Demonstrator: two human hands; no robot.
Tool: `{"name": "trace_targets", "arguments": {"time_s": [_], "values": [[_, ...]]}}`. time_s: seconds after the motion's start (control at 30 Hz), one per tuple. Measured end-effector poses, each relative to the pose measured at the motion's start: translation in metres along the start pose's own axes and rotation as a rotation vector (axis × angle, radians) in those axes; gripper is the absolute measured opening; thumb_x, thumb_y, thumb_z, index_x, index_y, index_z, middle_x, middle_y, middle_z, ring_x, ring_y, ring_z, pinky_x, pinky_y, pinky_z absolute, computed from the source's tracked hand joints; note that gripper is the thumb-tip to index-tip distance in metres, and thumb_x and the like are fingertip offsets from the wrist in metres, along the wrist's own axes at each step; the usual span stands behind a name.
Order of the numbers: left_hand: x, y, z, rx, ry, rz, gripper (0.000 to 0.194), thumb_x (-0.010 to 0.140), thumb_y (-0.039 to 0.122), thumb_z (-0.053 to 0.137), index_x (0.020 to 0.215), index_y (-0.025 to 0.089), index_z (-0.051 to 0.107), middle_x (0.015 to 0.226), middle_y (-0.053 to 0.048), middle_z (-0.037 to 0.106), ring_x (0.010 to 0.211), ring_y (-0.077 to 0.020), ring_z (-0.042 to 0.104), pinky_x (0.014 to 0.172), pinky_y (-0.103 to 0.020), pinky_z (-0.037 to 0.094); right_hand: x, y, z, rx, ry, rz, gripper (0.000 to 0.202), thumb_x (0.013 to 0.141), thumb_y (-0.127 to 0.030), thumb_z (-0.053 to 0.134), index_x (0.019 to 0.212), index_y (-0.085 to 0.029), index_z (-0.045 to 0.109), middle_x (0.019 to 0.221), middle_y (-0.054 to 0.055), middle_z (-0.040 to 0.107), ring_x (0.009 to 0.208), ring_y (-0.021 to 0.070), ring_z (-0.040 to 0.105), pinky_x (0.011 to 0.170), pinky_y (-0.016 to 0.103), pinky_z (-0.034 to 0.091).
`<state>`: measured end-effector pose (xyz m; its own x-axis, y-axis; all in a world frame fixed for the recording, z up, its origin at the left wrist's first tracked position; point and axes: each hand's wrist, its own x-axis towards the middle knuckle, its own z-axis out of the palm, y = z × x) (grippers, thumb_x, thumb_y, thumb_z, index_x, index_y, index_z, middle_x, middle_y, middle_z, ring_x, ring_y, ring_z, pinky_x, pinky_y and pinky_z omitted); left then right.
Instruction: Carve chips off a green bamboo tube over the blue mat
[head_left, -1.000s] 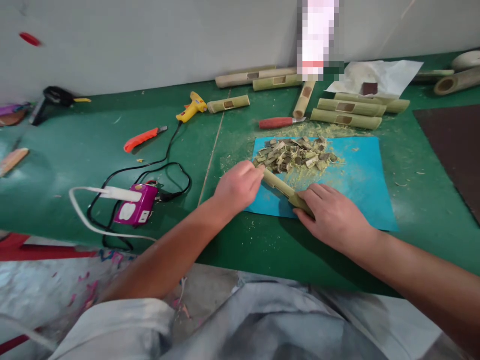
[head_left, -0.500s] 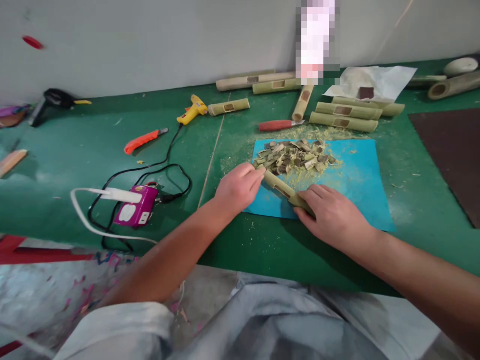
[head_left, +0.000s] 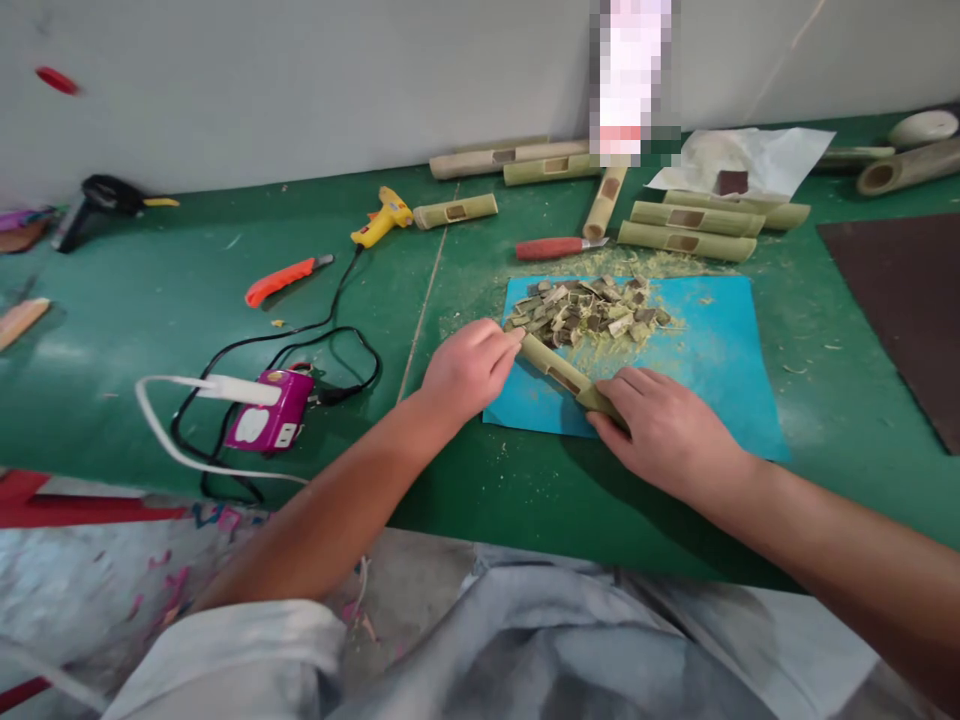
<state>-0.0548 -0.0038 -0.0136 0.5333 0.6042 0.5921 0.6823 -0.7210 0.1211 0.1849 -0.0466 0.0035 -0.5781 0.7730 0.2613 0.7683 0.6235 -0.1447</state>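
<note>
A bamboo tube [head_left: 553, 368] with a rectangular slot lies slantwise over the front part of a blue sheet [head_left: 727, 350]. My right hand [head_left: 660, 420] is closed round its near right end. At the far left end, my left hand [head_left: 471, 368] is closed with the fingertips pressed together on the tube's end; the exact grip is partly hidden. Just behind the tube, a heap of bamboo chips [head_left: 592, 310] and fine shavings rests on the sheet. A red-handled knife [head_left: 551, 248] lies behind the sheet.
More slotted bamboo tubes [head_left: 686, 242] lie at the back. To the left are a yellow glue gun [head_left: 384, 218], an orange cutter [head_left: 281, 282] and a purple power adapter [head_left: 271, 410] with cables. A dark brown sheet [head_left: 907, 310] lies at the right, near white paper [head_left: 787, 165].
My left hand has shifted slightly left and up, together with the tube's far end. My right hand has hardly moved and stays on the tube.
</note>
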Motion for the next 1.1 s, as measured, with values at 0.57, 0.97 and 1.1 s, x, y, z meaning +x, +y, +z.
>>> {"name": "trace_targets", "arguments": {"time_s": [0.57, 0.97, 1.1], "values": [[-0.0019, -0.0069, 0.0001, -0.021, -0.074, 0.041, 0.025, 0.1, 0.023, 0.047, 0.11, 0.012, 0.067, 0.08, -0.005, 0.065, 0.073, -0.0126, 0.06, 0.068, -0.023, 0.052, 0.0002, 0.0006, -0.0015, 0.003, -0.054, 0.031, 0.017, 0.091, -0.026, 0.054, 0.086, -0.014, 0.064, 0.077, 0.006, 0.061, 0.072, 0.0199, 0.056, 0.066, 0.032, 0.038], [-0.0002, -0.0067, 0.0015, 0.006, -0.032, -0.019, 0.025, 0.1, 0.021, 0.047, 0.108, 0.012, 0.068, 0.082, -0.006, 0.065, 0.074, -0.0131, 0.061, 0.068, -0.025, 0.053, -0.0016, -0.0033, -0.0026, -0.016, -0.053, 0.064, 0.019, 0.092, -0.027, 0.053, 0.088, -0.014, 0.066, 0.078, 0.006, 0.062, 0.074, 0.0201, 0.056, 0.064, 0.032, 0.038], [0.0013, -0.007, 0.0003, -0.001, -0.059, 0.029, 0.025, 0.099, 0.021, 0.047, 0.109, 0.01, 0.068, 0.082, -0.007, 0.065, 0.074, -0.0135, 0.061, 0.069, -0.025, 0.054, -0.0022, -0.0035, -0.0032, -0.023, -0.06, 0.067, 0.019, 0.092, -0.027, 0.053, 0.088, -0.014, 0.067, 0.078, 0.006, 0.062, 0.074, 0.0202, 0.056, 0.064, 0.033, 0.037]]}}
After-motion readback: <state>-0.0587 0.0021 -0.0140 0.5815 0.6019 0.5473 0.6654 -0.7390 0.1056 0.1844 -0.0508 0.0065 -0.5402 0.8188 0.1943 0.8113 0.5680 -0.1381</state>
